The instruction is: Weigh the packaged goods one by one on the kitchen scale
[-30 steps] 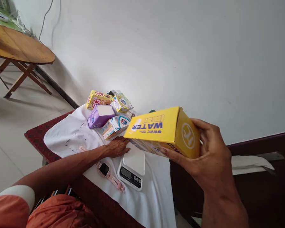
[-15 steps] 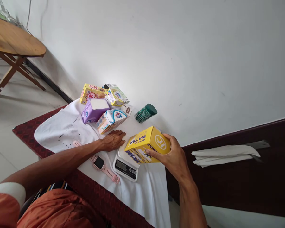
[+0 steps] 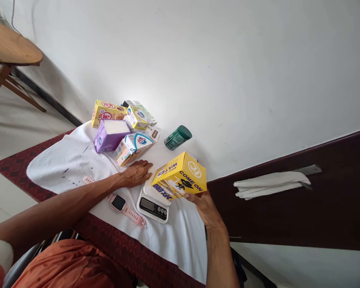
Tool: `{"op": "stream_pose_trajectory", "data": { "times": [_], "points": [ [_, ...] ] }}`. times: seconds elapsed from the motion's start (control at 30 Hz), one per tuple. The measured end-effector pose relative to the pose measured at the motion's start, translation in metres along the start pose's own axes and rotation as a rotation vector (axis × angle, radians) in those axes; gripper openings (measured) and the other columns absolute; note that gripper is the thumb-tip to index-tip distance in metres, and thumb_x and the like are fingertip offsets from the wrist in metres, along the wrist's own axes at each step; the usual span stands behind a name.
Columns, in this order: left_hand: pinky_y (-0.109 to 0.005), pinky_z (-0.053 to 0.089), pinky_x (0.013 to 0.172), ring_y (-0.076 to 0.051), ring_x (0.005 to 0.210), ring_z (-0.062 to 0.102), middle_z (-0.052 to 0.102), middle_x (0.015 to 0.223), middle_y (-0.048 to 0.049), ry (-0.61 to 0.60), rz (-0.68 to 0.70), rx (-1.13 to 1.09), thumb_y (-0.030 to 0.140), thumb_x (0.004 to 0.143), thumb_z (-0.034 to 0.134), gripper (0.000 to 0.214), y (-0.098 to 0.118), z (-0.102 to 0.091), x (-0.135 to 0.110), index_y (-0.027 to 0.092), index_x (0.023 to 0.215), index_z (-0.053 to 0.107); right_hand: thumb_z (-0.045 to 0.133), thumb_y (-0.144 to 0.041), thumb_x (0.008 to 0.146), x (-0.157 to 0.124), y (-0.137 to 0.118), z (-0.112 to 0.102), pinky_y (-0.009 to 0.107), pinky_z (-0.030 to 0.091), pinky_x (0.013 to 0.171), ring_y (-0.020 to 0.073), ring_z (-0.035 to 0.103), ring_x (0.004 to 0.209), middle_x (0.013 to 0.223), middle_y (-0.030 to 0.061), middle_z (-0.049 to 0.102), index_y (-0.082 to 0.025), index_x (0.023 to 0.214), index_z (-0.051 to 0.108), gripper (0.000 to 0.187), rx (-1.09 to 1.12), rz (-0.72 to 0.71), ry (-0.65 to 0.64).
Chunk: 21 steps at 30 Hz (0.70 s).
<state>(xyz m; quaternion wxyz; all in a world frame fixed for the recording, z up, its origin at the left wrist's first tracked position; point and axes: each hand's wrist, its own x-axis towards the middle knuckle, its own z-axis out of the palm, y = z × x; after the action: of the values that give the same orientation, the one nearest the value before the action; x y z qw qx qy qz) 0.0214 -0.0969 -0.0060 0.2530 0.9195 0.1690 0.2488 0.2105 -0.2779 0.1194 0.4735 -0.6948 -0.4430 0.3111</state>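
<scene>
A yellow drink box (image 3: 180, 176) printed "WATER" and "COME ON" sits tilted over the white digital kitchen scale (image 3: 152, 207); whether its full base rests on the platform is hidden. My right hand (image 3: 205, 206) grips its lower right corner, thumb on the front face and the other fingers hidden behind. Palm down, my left hand (image 3: 137, 174) lies beside the scale with fingers stretched out, holding nothing. Just beyond it is a white and blue carton (image 3: 135, 148). A pink-strapped smartwatch (image 3: 119, 203) lies left of the scale.
Behind the carton stand a purple pack (image 3: 111, 136), a yellow box with red print (image 3: 108, 113) and a small yellow-white box (image 3: 138, 117). A green canister (image 3: 178, 137) is near the wall. White cloth (image 3: 60, 160) covers the table. A folded towel (image 3: 270, 184) hangs at right.
My right hand has slid from the box's right side down to its lower corner, uncovering more of the front print. My left hand stays beside the scale. The whole view has shifted slightly.
</scene>
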Motion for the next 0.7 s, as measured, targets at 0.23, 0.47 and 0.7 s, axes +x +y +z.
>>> {"op": "stream_pose_trajectory", "data": {
  "times": [0.23,0.47,0.7],
  "points": [
    [-0.047,0.047,0.106,-0.031,0.118,0.058,0.061,0.125,-0.0177,0.0,-0.021,-0.004,0.032,0.105,0.038,0.04,-0.001,0.001,0.001,0.01,0.136,0.052,0.087,-0.056,0.063,-0.003,0.021,0.033,0.053,0.057,0.1,0.0341,0.071,0.112,0.119,0.0081,0.076,-0.026,0.115,0.069,0.063,0.002,0.027,0.001],
    [-0.047,0.048,0.104,-0.029,0.115,0.061,0.063,0.123,-0.0153,0.041,-0.021,-0.04,0.032,0.104,0.04,0.038,0.0,0.003,0.001,0.015,0.136,0.052,0.09,-0.047,0.065,0.007,0.028,0.013,0.054,0.057,0.101,0.0352,0.07,0.113,0.125,0.0092,0.073,-0.028,0.119,0.068,0.062,0.003,-0.023,0.124],
    [-0.049,0.048,0.105,-0.031,0.118,0.059,0.062,0.126,-0.0165,0.031,-0.035,-0.049,0.031,0.104,0.042,0.039,0.002,0.003,0.003,0.014,0.138,0.05,0.092,-0.049,0.055,0.095,0.05,-0.044,0.045,0.062,0.091,0.0312,0.069,0.114,0.13,0.0124,0.068,-0.019,0.128,0.058,0.086,-0.078,-0.036,0.584]
  ]
}}
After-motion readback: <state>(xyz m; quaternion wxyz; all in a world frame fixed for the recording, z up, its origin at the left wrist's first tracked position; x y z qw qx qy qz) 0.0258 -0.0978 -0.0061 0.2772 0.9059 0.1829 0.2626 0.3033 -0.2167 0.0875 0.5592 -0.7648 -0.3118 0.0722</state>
